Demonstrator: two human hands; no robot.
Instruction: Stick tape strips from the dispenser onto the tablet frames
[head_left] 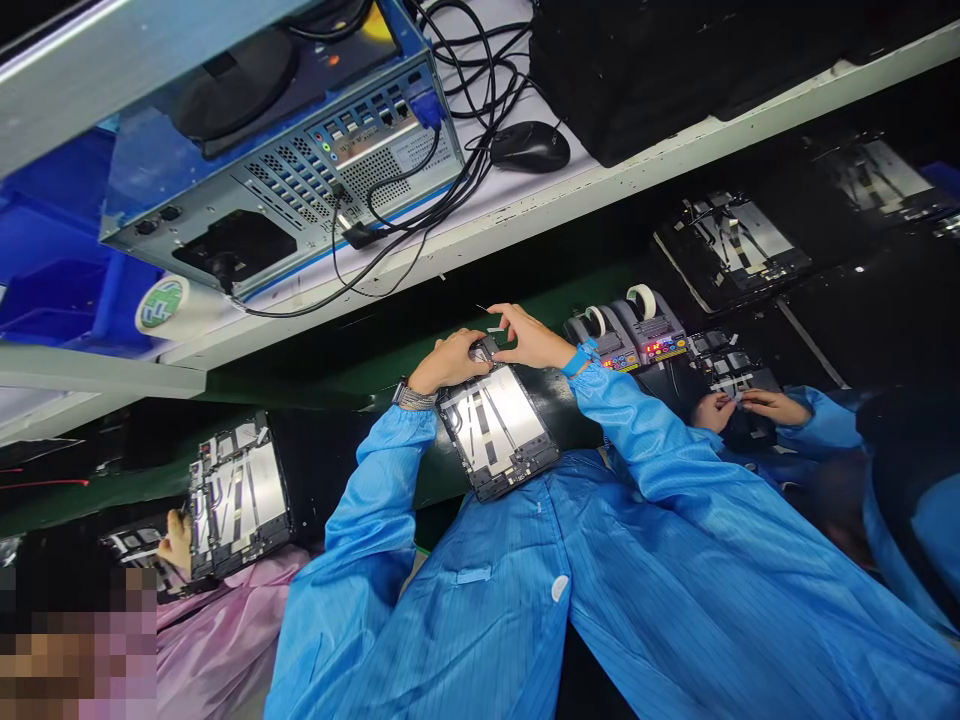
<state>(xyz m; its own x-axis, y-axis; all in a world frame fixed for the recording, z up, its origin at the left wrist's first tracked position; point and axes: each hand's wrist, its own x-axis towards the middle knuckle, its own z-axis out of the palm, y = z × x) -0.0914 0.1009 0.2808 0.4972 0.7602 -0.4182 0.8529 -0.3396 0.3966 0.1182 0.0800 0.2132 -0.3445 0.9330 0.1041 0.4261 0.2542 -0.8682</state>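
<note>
Left hand [448, 362]: clenched on a small dark part [481, 349] at the tablet frame's far edge.
Right hand [534, 338]: fingers curled, pale strip [493, 329] just beside; grip cannot be told.
Tablet frame [495, 430]: lying flat on the green bench [360, 375], between both forearms.
Tape dispensers [626, 330]: beyond right hand.
</note>
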